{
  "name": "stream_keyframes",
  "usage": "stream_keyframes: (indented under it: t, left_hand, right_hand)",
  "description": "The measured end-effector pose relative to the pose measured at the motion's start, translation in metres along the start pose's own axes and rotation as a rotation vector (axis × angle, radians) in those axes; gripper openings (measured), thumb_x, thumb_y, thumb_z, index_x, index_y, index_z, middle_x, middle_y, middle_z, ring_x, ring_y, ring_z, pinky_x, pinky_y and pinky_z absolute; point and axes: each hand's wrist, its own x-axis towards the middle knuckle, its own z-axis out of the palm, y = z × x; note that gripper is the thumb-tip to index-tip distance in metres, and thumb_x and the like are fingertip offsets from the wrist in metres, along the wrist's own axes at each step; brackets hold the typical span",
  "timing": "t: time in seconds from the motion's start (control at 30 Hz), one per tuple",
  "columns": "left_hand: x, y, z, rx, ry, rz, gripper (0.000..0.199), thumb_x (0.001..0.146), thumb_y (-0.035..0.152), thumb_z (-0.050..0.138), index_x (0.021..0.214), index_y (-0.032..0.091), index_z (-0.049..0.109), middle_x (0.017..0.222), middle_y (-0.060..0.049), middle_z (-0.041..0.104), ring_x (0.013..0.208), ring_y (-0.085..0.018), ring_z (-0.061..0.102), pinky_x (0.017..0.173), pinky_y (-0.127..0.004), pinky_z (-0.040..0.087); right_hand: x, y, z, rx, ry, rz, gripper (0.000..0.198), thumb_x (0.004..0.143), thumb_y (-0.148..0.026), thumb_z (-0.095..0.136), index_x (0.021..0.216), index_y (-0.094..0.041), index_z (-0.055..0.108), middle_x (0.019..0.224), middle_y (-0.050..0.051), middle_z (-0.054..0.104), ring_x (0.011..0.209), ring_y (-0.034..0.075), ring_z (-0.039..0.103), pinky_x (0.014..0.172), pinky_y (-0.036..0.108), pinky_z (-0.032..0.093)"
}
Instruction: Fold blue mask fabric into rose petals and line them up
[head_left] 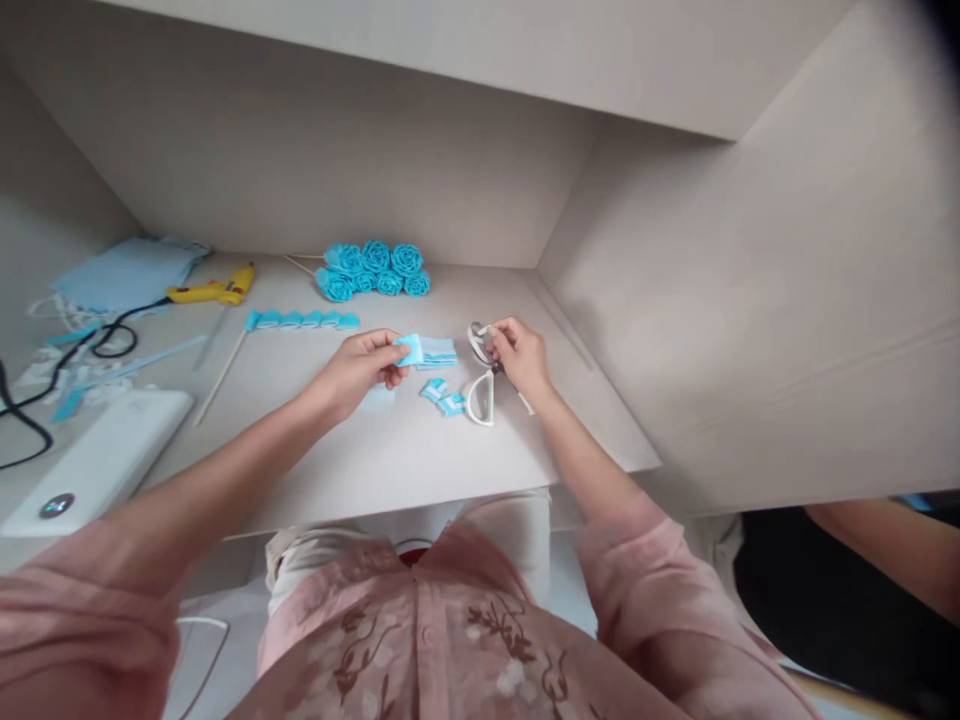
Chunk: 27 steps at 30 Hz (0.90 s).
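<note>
My left hand (367, 365) pinches a small blue fabric piece (409, 350) between thumb and fingers, just over the tabletop. Beside it lies a small stack of blue and white fabric strips (438, 353). Two little folded blue pieces (442, 398) rest nearer to me. At the right, my right hand (521, 355) has its fingers closed at the upper loop of white-handled scissors (481, 402). Their blades are partly hidden beneath that hand and point toward the right. A pale blue scrap (377, 399) lies below my left hand.
Several blue fabric roses (375, 270) lie at the back. A stick with a row of blue petals (225, 370) is to the left, near a yellow glue gun (217, 288), blue sheets (127, 270), a black cable (71, 350) and a white power bank (105, 460). Board walls enclose the table.
</note>
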Motion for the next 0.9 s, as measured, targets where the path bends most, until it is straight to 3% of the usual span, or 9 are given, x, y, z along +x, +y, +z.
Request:
stream_keyframes:
  t: [0.1, 0.2, 0.33, 0.53, 0.77, 0.9]
  left_hand:
    - [-0.003, -0.009, -0.005, -0.026, -0.035, -0.073, 0.025, 0.071, 0.035, 0.075, 0.070, 0.015, 0.060, 0.060, -0.001, 0.061, 0.050, -0.009, 0.052, 0.052, -0.023, 0.041]
    - [-0.005, -0.014, -0.012, -0.042, -0.019, -0.087, 0.027, 0.070, 0.036, 0.076, 0.070, 0.015, 0.059, 0.061, -0.001, 0.061, 0.050, -0.009, 0.053, 0.052, -0.022, 0.040]
    - [-0.005, -0.016, -0.021, -0.073, 0.014, -0.079, 0.026, 0.071, 0.035, 0.076, 0.071, 0.015, 0.060, 0.062, -0.001, 0.062, 0.050, -0.009, 0.053, 0.052, -0.022, 0.040]
    - [-0.002, -0.022, -0.033, -0.096, 0.117, -0.013, 0.021, 0.071, 0.031, 0.074, 0.072, 0.015, 0.060, 0.062, -0.001, 0.061, 0.051, -0.009, 0.052, 0.052, -0.022, 0.040]
    - [-0.001, -0.027, -0.033, -0.105, 0.121, -0.053, 0.021, 0.071, 0.032, 0.074, 0.074, 0.015, 0.061, 0.061, 0.000, 0.061, 0.050, -0.009, 0.052, 0.051, -0.022, 0.040]
    - [-0.005, -0.025, -0.027, -0.103, 0.068, -0.061, 0.023, 0.070, 0.033, 0.075, 0.073, 0.015, 0.061, 0.060, 0.000, 0.062, 0.050, -0.009, 0.053, 0.052, -0.022, 0.040]
  right_hand:
    - [-0.012, -0.025, 0.003, 0.040, 0.023, -0.217, 0.025, 0.096, -0.041, 0.048, 0.101, -0.022, 0.063, 0.075, 0.000, 0.071, 0.067, 0.013, 0.067, 0.067, 0.022, 0.050]
    - [-0.013, -0.038, 0.003, -0.161, -0.005, -0.337, 0.025, 0.096, -0.039, 0.048, 0.102, -0.023, 0.066, 0.079, 0.002, 0.073, 0.073, 0.016, 0.069, 0.071, 0.025, 0.048]
    - [0.005, -0.024, -0.008, -0.358, 0.040, -0.228, 0.022, 0.095, -0.035, 0.050, 0.097, -0.022, 0.068, 0.079, 0.004, 0.074, 0.073, 0.019, 0.069, 0.070, 0.027, 0.046]
    - [0.012, 0.001, -0.016, -0.112, 0.040, -0.094, 0.028, 0.095, -0.041, 0.045, 0.101, -0.020, 0.062, 0.076, 0.002, 0.072, 0.067, 0.016, 0.068, 0.067, 0.025, 0.050]
    - [-0.014, -0.013, 0.001, -0.076, -0.109, -0.124, 0.018, 0.093, -0.036, 0.050, 0.093, -0.021, 0.061, 0.073, -0.001, 0.070, 0.065, 0.014, 0.067, 0.066, 0.025, 0.049]
    - [-0.024, -0.045, 0.010, -0.059, -0.118, -0.293, 0.023, 0.097, -0.039, 0.048, 0.094, -0.022, 0.063, 0.076, 0.000, 0.070, 0.069, 0.014, 0.066, 0.068, 0.025, 0.050]
